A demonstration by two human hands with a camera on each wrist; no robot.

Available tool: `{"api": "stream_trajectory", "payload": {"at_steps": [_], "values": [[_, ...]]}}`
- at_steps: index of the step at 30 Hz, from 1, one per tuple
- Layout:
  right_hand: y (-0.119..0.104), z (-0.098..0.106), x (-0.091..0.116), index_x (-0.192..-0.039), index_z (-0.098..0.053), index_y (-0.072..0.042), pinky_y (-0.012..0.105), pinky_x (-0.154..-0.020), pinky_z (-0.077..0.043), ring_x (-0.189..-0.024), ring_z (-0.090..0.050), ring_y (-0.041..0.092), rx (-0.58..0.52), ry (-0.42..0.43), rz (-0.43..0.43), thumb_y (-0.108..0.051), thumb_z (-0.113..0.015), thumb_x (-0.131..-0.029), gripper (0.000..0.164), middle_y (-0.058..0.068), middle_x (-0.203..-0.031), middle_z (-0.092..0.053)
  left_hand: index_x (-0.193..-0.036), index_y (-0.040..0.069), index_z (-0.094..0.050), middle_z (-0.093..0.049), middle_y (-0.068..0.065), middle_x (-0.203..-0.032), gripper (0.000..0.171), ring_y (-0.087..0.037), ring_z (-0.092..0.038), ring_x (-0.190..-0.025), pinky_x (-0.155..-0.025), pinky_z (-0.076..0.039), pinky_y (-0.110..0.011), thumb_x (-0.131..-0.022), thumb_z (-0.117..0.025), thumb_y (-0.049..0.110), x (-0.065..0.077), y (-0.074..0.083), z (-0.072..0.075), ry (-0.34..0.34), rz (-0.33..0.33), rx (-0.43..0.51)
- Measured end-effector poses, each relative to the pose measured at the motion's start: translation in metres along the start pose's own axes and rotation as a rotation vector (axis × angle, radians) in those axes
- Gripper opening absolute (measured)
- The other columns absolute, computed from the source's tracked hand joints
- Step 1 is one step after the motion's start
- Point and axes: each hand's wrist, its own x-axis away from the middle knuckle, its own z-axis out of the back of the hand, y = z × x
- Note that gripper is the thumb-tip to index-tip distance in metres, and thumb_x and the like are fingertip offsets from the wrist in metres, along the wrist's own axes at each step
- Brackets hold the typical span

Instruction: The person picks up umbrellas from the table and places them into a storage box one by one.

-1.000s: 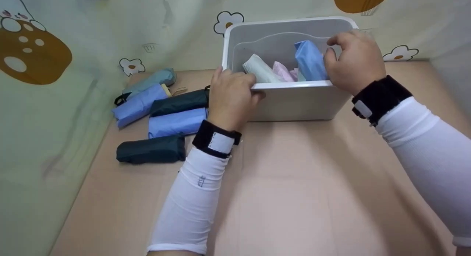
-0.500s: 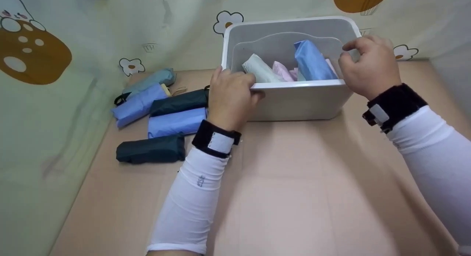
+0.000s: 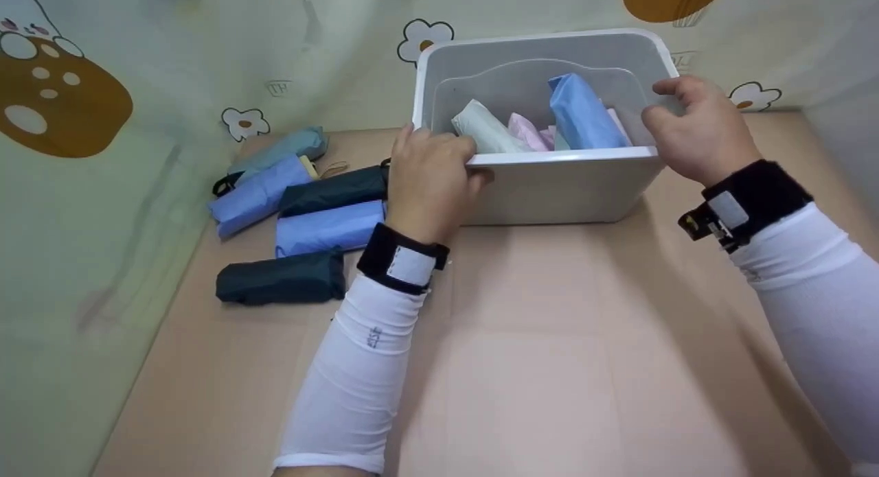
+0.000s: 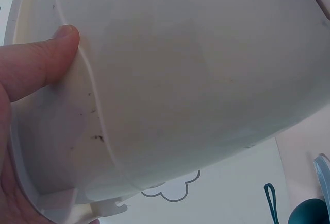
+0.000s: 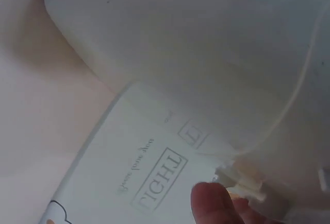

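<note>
White plastic meets both my hands: the bin [image 3: 560, 189] stands on the desk [image 3: 529, 367], before a patterned backdrop [image 3: 329, 65]. The fingers of my left hand [image 3: 432, 178] grip its near-left rim, thumb pressed to the outer wall. The fingers of my right hand [image 3: 707, 130] hold the rim around the near-right corner, thumb and forefinger a little apart. Inside, a pale bundle [image 3: 486, 128] leans at left, something pink [image 3: 527, 130] shows mid-bin, and a blue bundle [image 3: 584, 112] tilts nearer my right hand. Left of the bin lie a grey-green roll [image 3: 288, 149], two blue rolls [image 3: 329, 228] and two dark rolls [image 3: 281, 279].
</note>
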Motion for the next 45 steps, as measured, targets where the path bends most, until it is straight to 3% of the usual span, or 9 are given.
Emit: {"api": "stream_trajectory", "payload": {"at_steps": [2,7,18,24,30,39,45], "values": [[0.001,0.001,-0.001,-0.163,-0.035,-0.006,0.061,-0.124,-0.031,-0.148,-0.039,0.041,-0.014,-0.038,-0.022,-0.038,-0.039,-0.104,0.067,0.02,-0.169,-0.033,-0.089,0.015,-0.076,-0.079,-0.003,-0.09,0.022,-0.03,-0.067,-0.094,-0.123,-0.035,-0.058,-0.09,-0.079,0.037,0.0,0.0,0.0,-0.007,0.002,-0.002],[0.003,0.003,-0.001,-0.167,-0.027,-0.012,0.061,-0.126,-0.029,-0.152,-0.035,0.039,-0.057,-0.095,-0.075,-0.037,-0.038,-0.105,0.067,0.019,-0.171,-0.03,-0.089,0.015,-0.076,-0.079,-0.003,-0.091,0.022,-0.029,-0.068,-0.096,-0.124,-0.034,-0.058,-0.091,-0.078,0.037,0.0,0.0,0.001,-0.016,0.007,-0.008],[0.005,0.001,-0.003,-0.167,-0.027,-0.015,0.048,-0.125,-0.034,-0.15,-0.033,0.03,-0.233,-0.097,-0.09,-0.002,-0.031,-0.097,0.072,0.015,-0.174,-0.024,-0.091,0.015,-0.077,-0.079,-0.004,-0.092,0.021,-0.03,-0.068,-0.097,-0.124,-0.034,-0.058,-0.091,-0.079,0.036,0.0,0.0,0.0,-0.004,0.01,-0.002],[0.006,-0.001,-0.002,-0.168,-0.025,-0.015,0.045,-0.124,-0.037,-0.147,-0.033,0.027,-0.358,-0.101,-0.106,0.005,-0.028,-0.094,0.077,0.011,-0.175,-0.021,-0.089,0.015,-0.075,-0.079,-0.004,-0.09,0.02,-0.031,-0.068,-0.096,-0.124,-0.035,-0.059,-0.089,-0.079,0.034,0.001,0.0,-0.001,0.014,0.005,0.009],[0.005,-0.001,-0.002,-0.168,-0.025,-0.017,0.045,-0.123,-0.039,-0.148,-0.034,0.028,-0.364,-0.104,-0.116,0.007,-0.029,-0.094,0.078,0.009,-0.175,-0.02,-0.089,0.015,-0.075,-0.079,-0.004,-0.092,0.021,-0.03,-0.067,-0.097,-0.124,-0.034,-0.059,-0.089,-0.08,0.035,0.002,0.0,0.001,0.013,0.013,0.019],[0.003,-0.002,-0.002,-0.168,-0.024,-0.02,0.047,-0.124,-0.038,-0.149,-0.033,0.029,-0.345,-0.107,-0.141,0.006,-0.03,-0.096,0.077,0.008,-0.177,-0.017,-0.113,0.014,-0.073,-0.073,-0.003,-0.115,0.033,-0.028,-0.06,-0.119,-0.125,-0.031,-0.05,-0.095,-0.076,0.041,0.011,-0.004,0.007,-0.058,0.042,0.108],[0.003,0.0,-0.001,-0.168,-0.026,-0.021,0.05,-0.125,-0.037,-0.15,-0.032,0.031,-0.338,-0.104,-0.159,0.007,-0.031,-0.094,0.079,0.008,-0.177,-0.018,-0.139,0.015,-0.062,-0.054,-0.006,-0.154,0.057,-0.027,-0.041,-0.15,-0.127,-0.03,-0.049,-0.092,-0.081,0.04,0.025,-0.008,0.011,-0.093,0.045,0.231]]}}
